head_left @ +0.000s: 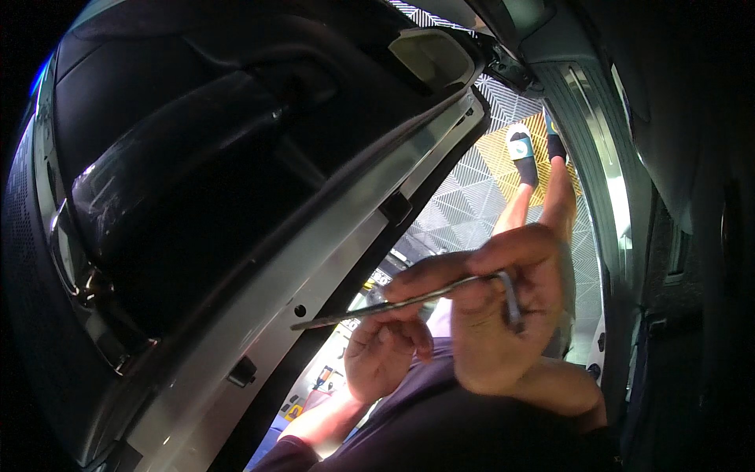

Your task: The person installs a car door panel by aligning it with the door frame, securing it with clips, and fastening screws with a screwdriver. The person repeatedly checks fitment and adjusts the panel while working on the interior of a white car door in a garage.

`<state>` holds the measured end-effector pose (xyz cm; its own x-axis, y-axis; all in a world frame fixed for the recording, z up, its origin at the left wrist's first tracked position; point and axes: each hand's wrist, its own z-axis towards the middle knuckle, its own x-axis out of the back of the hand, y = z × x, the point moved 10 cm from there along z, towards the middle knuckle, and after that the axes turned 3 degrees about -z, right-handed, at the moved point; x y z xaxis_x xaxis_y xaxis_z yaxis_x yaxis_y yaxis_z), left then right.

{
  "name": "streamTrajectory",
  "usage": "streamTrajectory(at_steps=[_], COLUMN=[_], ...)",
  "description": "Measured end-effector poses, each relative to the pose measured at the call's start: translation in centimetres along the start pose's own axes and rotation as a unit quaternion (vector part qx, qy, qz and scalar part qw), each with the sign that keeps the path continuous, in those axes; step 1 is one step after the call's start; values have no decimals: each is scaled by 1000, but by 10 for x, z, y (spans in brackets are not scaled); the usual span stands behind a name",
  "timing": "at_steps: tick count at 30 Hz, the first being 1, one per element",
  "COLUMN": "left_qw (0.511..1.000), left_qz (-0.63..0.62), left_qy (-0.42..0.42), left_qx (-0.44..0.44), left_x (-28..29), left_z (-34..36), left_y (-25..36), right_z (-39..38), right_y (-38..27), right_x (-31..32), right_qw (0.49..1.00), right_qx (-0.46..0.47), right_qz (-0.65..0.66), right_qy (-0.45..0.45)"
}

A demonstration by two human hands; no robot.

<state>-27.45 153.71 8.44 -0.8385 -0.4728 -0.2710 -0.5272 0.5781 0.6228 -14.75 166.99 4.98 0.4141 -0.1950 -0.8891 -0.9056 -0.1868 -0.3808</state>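
Observation:
My right hand (511,315) is closed around a thin L-shaped metal hex key (346,316). The key's short bent end lies against the palm. Its long shaft runs left between the fingers, and the free tip overlaps the pale edge of the car door (338,259) in view; I cannot tell if they touch. Just under the shaft is my left hand (381,358), its fingers curled inward. Whether those fingers touch the key or hold anything is hidden.
The opened door, with its dark inner panel (181,157), fills the left side. A door sill (598,149) with a ribbed strip runs down the right. Between them show grey and yellow floor tiles (464,189) and legs with socks and slides (519,149).

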Motion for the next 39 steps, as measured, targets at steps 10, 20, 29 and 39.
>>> streamTrajectory(at_steps=[10, 20, 29, 39], left_qw=[990, 984, 995, 948], left_qz=[123, 94, -65, -301], left_qy=[61, 135, 64, 63], left_qx=[6, 61, -32, -82], left_x=[27, 55, -2, -28], left_z=[-14, -27, 10, 29], left_y=[-17, -30, 18, 45], right_z=[0, -1, 4, 7], right_y=[20, 24, 34, 31], right_x=[-12, -21, -39, -10], right_qw=[999, 998, 991, 952], right_qx=[-5, -38, -8, -177], right_qz=[46, 27, 80, -229], right_qy=[3, -46, -106, -100])
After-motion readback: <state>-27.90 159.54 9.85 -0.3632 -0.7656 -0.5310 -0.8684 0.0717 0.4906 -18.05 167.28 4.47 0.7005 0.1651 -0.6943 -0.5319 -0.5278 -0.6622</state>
